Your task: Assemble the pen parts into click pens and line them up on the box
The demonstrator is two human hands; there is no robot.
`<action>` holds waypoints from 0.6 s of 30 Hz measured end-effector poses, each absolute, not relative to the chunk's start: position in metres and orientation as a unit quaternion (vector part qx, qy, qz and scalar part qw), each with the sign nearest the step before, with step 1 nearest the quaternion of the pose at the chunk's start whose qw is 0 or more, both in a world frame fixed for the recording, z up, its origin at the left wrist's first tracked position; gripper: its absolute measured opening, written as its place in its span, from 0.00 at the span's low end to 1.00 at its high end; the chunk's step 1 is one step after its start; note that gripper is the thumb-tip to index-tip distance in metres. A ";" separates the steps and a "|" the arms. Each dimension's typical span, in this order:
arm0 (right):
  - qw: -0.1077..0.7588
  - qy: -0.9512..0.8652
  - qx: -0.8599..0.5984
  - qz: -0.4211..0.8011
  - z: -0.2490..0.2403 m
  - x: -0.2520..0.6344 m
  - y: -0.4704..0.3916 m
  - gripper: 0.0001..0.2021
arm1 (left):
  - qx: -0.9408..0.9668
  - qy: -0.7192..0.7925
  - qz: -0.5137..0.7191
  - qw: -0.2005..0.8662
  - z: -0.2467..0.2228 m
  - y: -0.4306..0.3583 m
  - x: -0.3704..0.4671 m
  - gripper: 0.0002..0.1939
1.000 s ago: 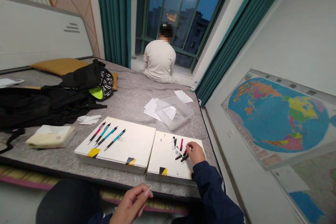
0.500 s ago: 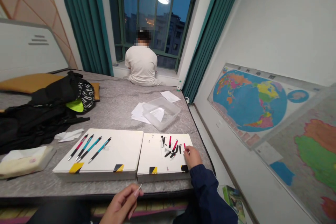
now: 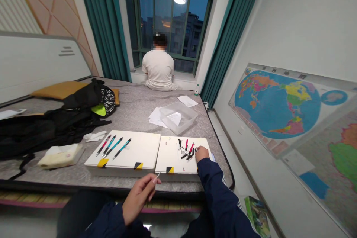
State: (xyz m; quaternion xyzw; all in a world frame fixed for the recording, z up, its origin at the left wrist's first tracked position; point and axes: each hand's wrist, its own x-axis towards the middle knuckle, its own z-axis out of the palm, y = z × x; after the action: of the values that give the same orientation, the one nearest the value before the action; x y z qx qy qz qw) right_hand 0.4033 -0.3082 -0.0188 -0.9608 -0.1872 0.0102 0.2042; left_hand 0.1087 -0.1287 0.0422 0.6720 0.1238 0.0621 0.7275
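Note:
My left hand (image 3: 142, 193) is in front of the white boards, thumb and fingers pinched on a thin pale rod (image 3: 158, 175). At the right edge of the right white board (image 3: 167, 156), my right hand (image 3: 202, 153) has its fingers drawn together beside the loose pen parts; what is between its fingertips is hidden. Those parts include red barrels (image 3: 191, 148), black pieces (image 3: 184, 156) and small clear or metal bits. On the left white board (image 3: 147, 145) lie a red-and-black pen (image 3: 103, 145) and several blue-and-black pens (image 3: 122, 148), side by side at a slant.
Behind the boards stand a clear plastic tub (image 3: 178, 119) and paper sheets (image 3: 157, 117). A tissue pack (image 3: 61, 156) and black bag (image 3: 55, 130) lie at left. A person in a white shirt (image 3: 158, 68) sits by the window. The bed's edge (image 3: 219, 145) drops off at right.
The view has shifted, so the scene sits farther right. My left hand still pinches the thin rod. The red piece that showed at my right fingertips is no longer clearly visible.

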 end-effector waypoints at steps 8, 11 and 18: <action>0.445 -0.196 -0.874 0.022 0.020 0.320 -0.302 0.15 | 0.669 0.111 0.091 0.729 0.062 -0.135 0.099 0.22; 0.748 -0.184 -0.625 0.124 0.041 0.248 -0.290 0.13 | 0.660 0.106 0.085 0.739 0.064 -0.139 0.096 0.21; 0.884 -0.137 -0.380 0.236 0.079 0.166 -0.269 0.09 | 0.653 0.078 0.101 0.747 0.068 -0.150 0.089 0.19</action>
State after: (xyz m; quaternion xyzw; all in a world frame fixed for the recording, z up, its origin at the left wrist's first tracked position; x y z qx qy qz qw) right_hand 0.1660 -0.2686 0.0794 -0.3799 -0.1369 0.2362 0.8838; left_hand 0.0889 -0.1500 0.0682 0.6529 0.0776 0.1006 0.7467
